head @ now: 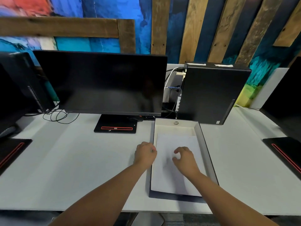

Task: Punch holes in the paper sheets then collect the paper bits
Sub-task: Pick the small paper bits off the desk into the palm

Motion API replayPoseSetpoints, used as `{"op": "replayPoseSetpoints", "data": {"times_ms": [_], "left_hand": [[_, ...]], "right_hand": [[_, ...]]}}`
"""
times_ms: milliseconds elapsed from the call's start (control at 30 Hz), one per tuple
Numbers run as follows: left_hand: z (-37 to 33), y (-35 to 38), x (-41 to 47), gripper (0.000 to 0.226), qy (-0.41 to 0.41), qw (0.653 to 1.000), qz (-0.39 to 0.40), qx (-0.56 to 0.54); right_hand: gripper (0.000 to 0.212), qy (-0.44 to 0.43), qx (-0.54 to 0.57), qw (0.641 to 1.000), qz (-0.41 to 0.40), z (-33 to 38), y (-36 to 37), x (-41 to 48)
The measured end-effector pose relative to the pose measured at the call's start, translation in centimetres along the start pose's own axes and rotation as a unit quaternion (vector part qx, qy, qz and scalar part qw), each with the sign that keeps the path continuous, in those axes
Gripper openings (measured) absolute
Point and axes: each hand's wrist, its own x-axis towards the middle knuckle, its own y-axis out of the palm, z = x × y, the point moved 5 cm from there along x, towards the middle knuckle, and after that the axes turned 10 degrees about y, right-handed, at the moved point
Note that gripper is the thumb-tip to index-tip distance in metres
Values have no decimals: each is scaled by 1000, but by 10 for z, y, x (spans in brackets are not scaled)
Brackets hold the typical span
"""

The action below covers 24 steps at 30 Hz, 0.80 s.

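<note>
1. White desk (73, 168) set against a wall of blue painted panels and wooden slats.
2. Dark monitor (101, 82) on a black stand; black computer tower (211, 93) to its right.
3. Shallow box (201, 131), dark outside and pale inside, in front of the tower.
4. White paper sheets (172, 176) lying flat inside the box, plain and unmarked.
5. Left hand (145, 153), loosely curled at the box's left wall; whether it grips anything cannot be told.
6. Right hand (185, 158), fingers curled and apart, empty, over the sheets.
</note>
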Motion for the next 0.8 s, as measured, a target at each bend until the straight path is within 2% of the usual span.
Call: {"op": "replayPoseSetpoints", "data": {"times_ms": [367, 567, 800], "left_hand": [[83, -64, -10, 16, 0, 999, -40, 13], [138, -107, -4, 14, -11, 999, -36, 15], [214, -145, 5, 22, -72, 997, -24, -4]], "right_hand": [[20, -96, 64, 993, 26, 119, 61, -15], [27, -80, 54, 993, 61, 160, 98, -18], [38, -37, -8, 994, 101, 190, 143, -10]]}}
